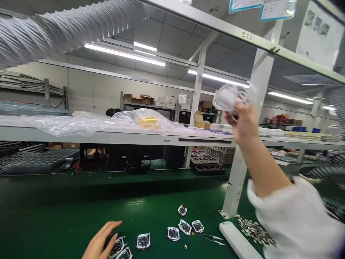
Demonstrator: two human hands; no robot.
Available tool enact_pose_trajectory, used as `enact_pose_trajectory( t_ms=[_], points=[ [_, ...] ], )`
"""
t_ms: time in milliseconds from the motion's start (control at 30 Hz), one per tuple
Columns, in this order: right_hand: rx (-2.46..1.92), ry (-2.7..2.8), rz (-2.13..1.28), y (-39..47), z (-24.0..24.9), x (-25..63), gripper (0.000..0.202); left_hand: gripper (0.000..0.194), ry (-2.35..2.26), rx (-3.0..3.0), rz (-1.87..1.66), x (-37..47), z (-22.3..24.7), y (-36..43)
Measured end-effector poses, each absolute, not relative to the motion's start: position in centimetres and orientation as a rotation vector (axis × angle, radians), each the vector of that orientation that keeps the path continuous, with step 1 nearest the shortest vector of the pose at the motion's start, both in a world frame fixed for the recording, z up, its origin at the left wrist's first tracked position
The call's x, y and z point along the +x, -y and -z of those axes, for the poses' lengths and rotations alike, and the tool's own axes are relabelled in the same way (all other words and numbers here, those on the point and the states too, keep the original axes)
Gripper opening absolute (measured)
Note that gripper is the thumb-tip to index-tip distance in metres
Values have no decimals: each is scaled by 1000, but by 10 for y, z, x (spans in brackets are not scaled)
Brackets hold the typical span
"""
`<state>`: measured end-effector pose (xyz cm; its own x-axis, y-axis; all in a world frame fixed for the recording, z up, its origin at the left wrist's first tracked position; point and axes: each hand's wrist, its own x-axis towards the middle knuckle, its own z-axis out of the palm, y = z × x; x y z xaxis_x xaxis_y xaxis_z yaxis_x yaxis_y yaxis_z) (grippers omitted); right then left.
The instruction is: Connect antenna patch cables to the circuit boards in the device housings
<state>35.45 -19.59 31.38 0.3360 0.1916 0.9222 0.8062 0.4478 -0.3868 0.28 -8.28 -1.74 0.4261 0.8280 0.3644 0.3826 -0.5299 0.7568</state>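
Observation:
My right hand [244, 117] is raised in front of the shelf post, its fingers closed around a coiled white cable [225, 99] with what looks like a white plug block in it. Down at the bench's front, my left hand [101, 241] has fingers and thumb apart. Beside it are small white-framed circuit modules [118, 246]; I cannot tell whether the fingertips touch them. Another such module [143, 241] sits to their right, and several more, including this module [173, 233], lie farther right. Tweezers [208, 237] rest near that group.
A white upright post [234, 183] stands on the green bench [81, 201]. At its foot are a long white bar-shaped device [238, 239] and a heap of small parts [254, 230]. The white shelf [151, 136] spans the view, with plastic film [81, 122] on it.

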Motion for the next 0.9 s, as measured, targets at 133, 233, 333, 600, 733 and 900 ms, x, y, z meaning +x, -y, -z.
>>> enact_pose_trajectory(
  t_ms=[133,233,333,600,733,900],
  points=[
    [-843,1144,-283,241,-197,273,42,41,-704,1860,-1020,27,-56,135],
    [-959,1242,-855,240,-124,217,34,54,-410,1644,-983,49,-88,166],
    [-910,1255,-1076,218,-96,184,40,42,-370,1421,-1077,58,-93,175],
    [-853,1310,-1386,202,-101,189,49,32,-359,1040,-1215,55,-88,159],
    [-892,1361,-1402,200,-98,191,52,30,-265,899,-1259,63,-84,160],
    [-1095,1506,-1223,195,-100,202,54,32,-384,828,-1412,52,-90,156]
  ],
)
